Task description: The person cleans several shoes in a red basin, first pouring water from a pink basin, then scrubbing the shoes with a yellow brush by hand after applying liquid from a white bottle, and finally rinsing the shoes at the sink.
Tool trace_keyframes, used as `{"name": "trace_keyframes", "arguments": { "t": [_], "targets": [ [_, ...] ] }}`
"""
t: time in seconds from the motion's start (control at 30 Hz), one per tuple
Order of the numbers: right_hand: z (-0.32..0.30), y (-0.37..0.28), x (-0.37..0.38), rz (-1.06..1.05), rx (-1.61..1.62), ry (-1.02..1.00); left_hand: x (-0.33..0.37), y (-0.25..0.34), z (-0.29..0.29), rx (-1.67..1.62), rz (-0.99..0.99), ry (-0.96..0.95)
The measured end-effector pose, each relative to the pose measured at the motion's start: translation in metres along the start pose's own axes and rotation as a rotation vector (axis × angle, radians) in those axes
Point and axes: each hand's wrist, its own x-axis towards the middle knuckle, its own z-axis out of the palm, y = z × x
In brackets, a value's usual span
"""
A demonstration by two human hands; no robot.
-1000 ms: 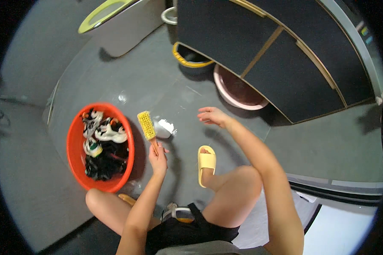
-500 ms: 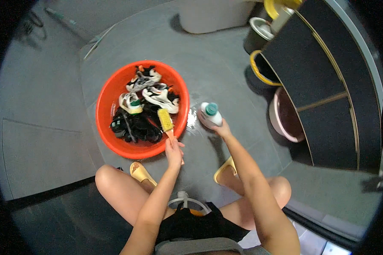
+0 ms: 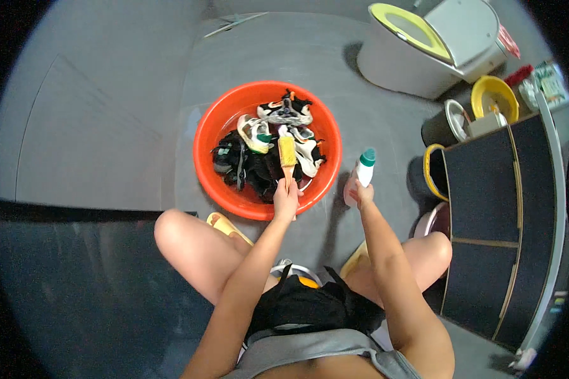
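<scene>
My left hand (image 3: 286, 201) is wrapped round the handle of a scrub brush (image 3: 287, 153), its yellow bristles facing up over the near side of an orange-red basin (image 3: 207, 180). Several wet shoes lie in the basin: a white and green shoe (image 3: 254, 134), black shoes (image 3: 231, 161) at the left, a white and black shoe (image 3: 286, 112) at the far side and a white shoe (image 3: 309, 158) at the right. To the right of the basin, my right hand (image 3: 364, 193) grips a white bottle (image 3: 365, 172) with a green cap, tilted with the cap away from me.
A toilet (image 3: 398, 66) with a yellow-green seat stands at the far right. Buckets (image 3: 439, 129), a yellow basin (image 3: 494, 95) and a dark cabinet (image 3: 483, 189) line the right side. A grey wall (image 3: 107, 126) rises on the left. My slippers (image 3: 224, 224) rest on the floor.
The view has swung to the right, bringing the toilet into fuller sight. The bottle now shows more from its side, cap pointing away. Both hands keep their holds.
</scene>
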Motion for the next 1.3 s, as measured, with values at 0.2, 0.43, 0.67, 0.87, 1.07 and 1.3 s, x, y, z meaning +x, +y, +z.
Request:
{"name": "trace_keyframes", "arguments": {
  "t": [0.2, 0.43, 0.67, 0.87, 1.07, 1.3],
  "targets": [
    [0.001, 0.001, 0.044, 0.036, 0.12, -0.153, 0.0, -0.014, -0.013, 0.194, -0.065, 0.069],
    [-0.008, -0.005, 0.082, -0.067, 0.175, 0.126, -0.019, -0.026, -0.025, 0.019, -0.147, 0.066],
    [0.073, -0.002, -0.072, -0.349, -0.033, -0.467, -0.013, -0.015, 0.015, 0.001, -0.136, 0.017],
    [0.121, -0.021, -0.104, -0.043, -0.063, -0.721, 0.011, -0.005, -0.015, 0.488, 0.515, -0.067],
    [0.153, -0.022, -0.06, -0.577, -0.742, -0.462, 0.077, -0.042, -0.091, 0.515, -0.017, 0.329],
    [0.185, 0.008, -0.044, -0.557, -1.344, -0.663, 0.096, -0.073, -0.04, 0.598, -0.003, -0.203]
  ]
}}
